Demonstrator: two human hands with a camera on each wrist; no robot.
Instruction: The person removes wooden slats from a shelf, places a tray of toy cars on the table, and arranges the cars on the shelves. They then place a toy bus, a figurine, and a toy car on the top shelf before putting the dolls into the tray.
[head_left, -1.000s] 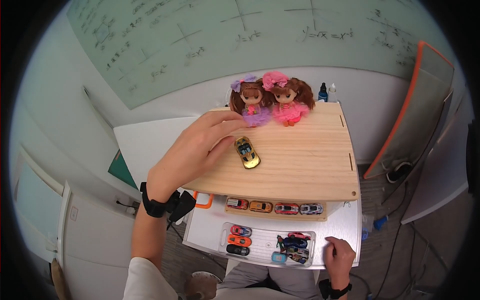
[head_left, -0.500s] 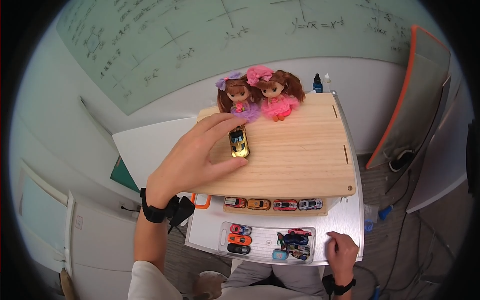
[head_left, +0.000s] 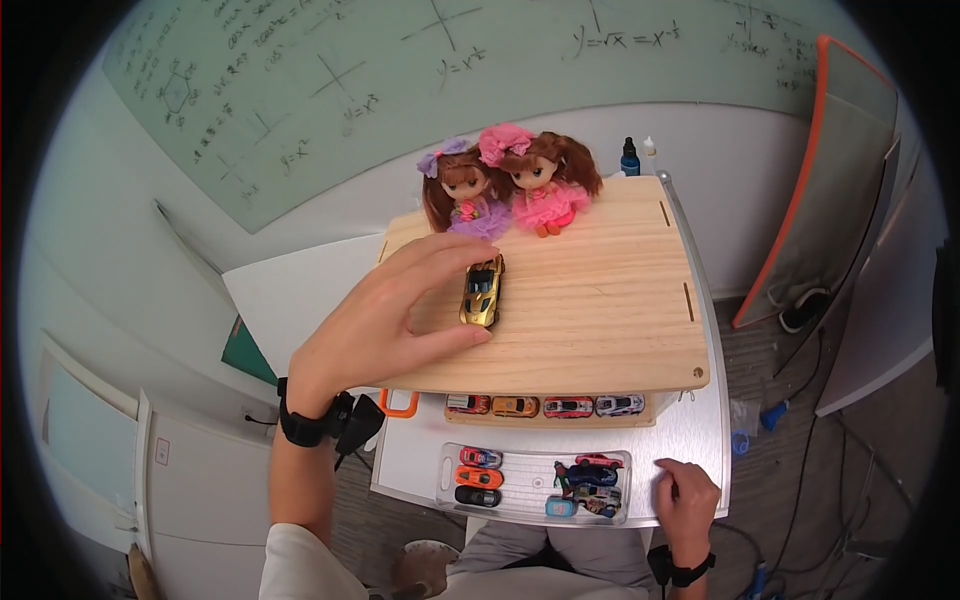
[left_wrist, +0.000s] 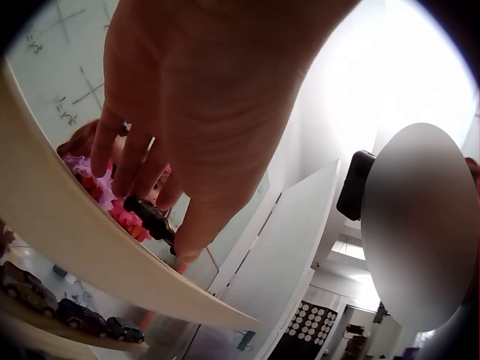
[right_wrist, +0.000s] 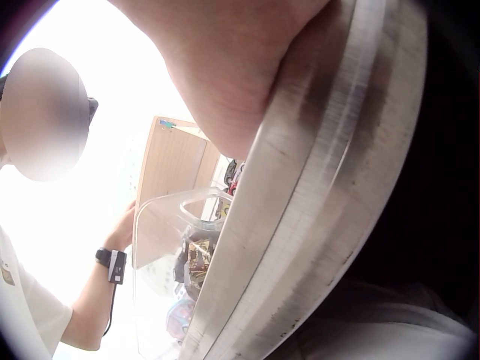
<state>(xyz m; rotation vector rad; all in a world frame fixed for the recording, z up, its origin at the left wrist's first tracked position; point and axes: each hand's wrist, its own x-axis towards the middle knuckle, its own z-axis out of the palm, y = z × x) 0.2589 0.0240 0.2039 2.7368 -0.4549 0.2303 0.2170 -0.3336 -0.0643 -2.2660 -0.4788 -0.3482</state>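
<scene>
Free to pass across the right half of the wooden board (head_left: 600, 310), right of the gold car (head_left: 481, 293). Blocked at the back by two dolls (head_left: 547, 205), and to the car's left by the left hand (head_left: 385, 315). Apparently tight beneath the board's front edge, above the row of toy cars (head_left: 568, 406). Passable through the middle of the clear tray (head_left: 530, 468), between toy clusters (head_left: 478, 479); obstructed just right of it by the right hand (head_left: 687, 498).

Wooden top (head_left: 600, 300): gold toy car (head_left: 482, 292) left of its middle; purple-skirted doll (head_left: 466, 195) and pink-skirted doll (head_left: 545, 205) at its far edge.
Lower ledge (head_left: 550, 422): four toy cars (head_left: 515, 407) in a row.
White desk (head_left: 405, 455): clear tray (head_left: 530, 472) along its near edge.
</scene>
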